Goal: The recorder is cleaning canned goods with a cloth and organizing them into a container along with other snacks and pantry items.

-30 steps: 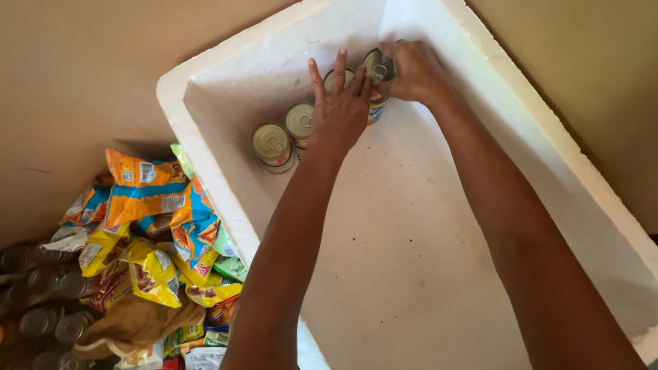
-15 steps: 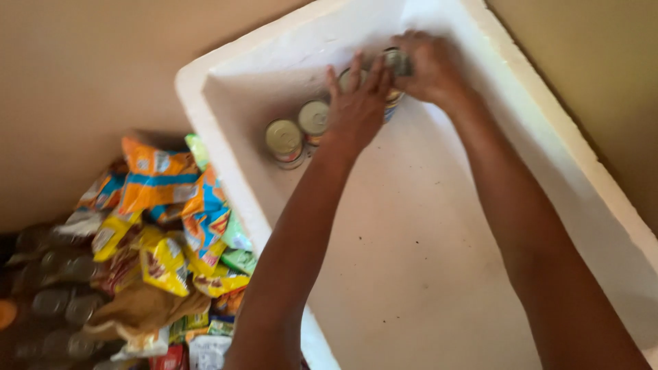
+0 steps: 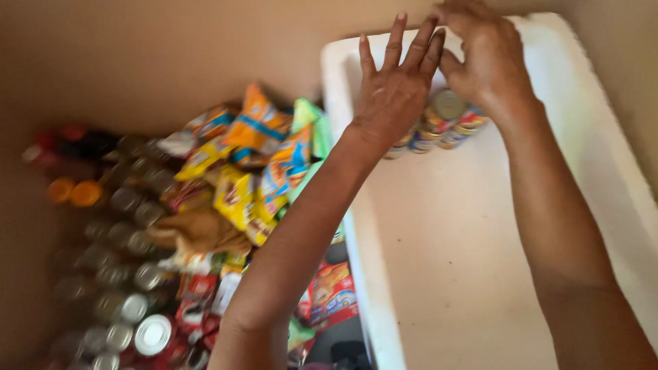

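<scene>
- A small group of tins (image 3: 439, 127) is standing upright at the far end of a white foam box (image 3: 480, 274), close against its far wall; their tops are showing silver and their sides are carrying coloured labels.
- The left hand (image 3: 394, 92) is hovering flat over the left part of the group, palm down, covering some of the tins; its fingers (image 3: 396, 41) are lying straight and spread, gripping nothing.
- Whether the palm is actually touching the tins beneath it cannot be told.
- The right hand (image 3: 483, 58) is sitting just beside the left one, over the right part of the group, with its fingers curling downward; whether they are gripping a tin is not showing.
- Both forearms are reaching in from the near edge across the bare floor of the box.
- Left of the box, a heap of bright snack packets (image 3: 260, 164) in orange, yellow, blue and green is lying against its outer wall.
- Further left and nearer, more loose cans (image 3: 130, 301) are lying and standing in a blurred cluster, with dark bottles (image 3: 75, 147) with red and orange caps behind them.
- A red packet (image 3: 332, 294) is lying just beside the box's near left wall.
</scene>
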